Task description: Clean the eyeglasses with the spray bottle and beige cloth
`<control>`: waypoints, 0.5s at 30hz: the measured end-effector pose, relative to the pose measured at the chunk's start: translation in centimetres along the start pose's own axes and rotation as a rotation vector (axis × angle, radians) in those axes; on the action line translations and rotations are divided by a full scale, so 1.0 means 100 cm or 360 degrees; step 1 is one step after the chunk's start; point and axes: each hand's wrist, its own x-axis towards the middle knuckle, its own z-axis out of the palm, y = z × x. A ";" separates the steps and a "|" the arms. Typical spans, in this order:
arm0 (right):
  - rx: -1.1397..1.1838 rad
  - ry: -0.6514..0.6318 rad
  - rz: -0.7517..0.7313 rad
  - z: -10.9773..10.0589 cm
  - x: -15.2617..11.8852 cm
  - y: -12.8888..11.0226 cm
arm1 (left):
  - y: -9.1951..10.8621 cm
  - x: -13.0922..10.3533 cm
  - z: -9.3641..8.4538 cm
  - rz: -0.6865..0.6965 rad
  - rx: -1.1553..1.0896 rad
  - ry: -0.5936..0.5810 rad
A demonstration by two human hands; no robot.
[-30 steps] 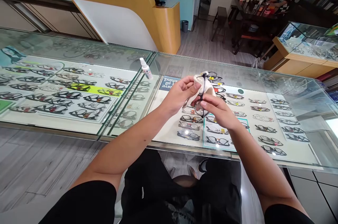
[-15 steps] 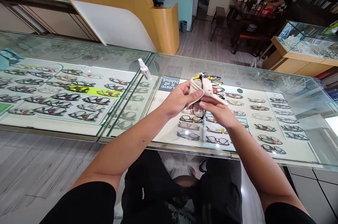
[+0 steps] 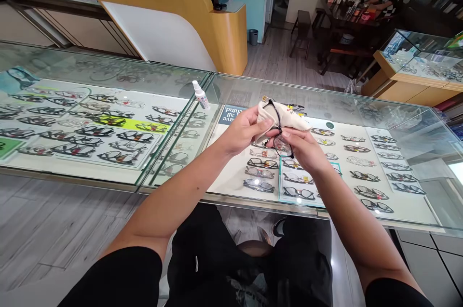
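Above the glass counter, both hands meet at a pair of dark-framed eyeglasses [image 3: 283, 146] and a cream cloth [image 3: 289, 118]. My left hand [image 3: 246, 132] is closed, its thumb pressing the cloth around one lens. The other lens hangs below, uncovered and clear. My right hand [image 3: 306, 148] is closed too, with its thumb near the bridge of the eyeglasses and its fingers mostly hidden behind them and the cloth. Part of the dark frame shows across the cloth. A white spray bottle [image 3: 201, 96] stands on the counter to the left of my hands.
The glass display counter [image 3: 361, 92] holds rows of eyeglasses under its top. Beyond it are a wooden cashier desk [image 3: 231, 37], a grey bin [image 3: 253, 37] and a bench [image 3: 303, 27]. Two people sit at a dark table at the back right. Another display case [image 3: 401, 73] stands at right.
The eyeglasses have turned in my hands, and the uncovered lens has swung to the right. The cloth has shifted around the upper lens. The view has moved slightly.
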 end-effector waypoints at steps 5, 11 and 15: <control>0.0129 -0.0001 -0.0014 0.005 0.004 0.005 | -0.008 0.001 0.004 0.0056 0.0014 0.0046; 0.0039 -0.0018 -0.0025 0.010 0.004 0.009 | -0.016 0.004 0.002 0.0061 0.0003 0.0134; 0.0032 0.0075 -0.0033 0.003 0.004 0.007 | -0.009 0.004 -0.002 0.0009 -0.0094 0.0039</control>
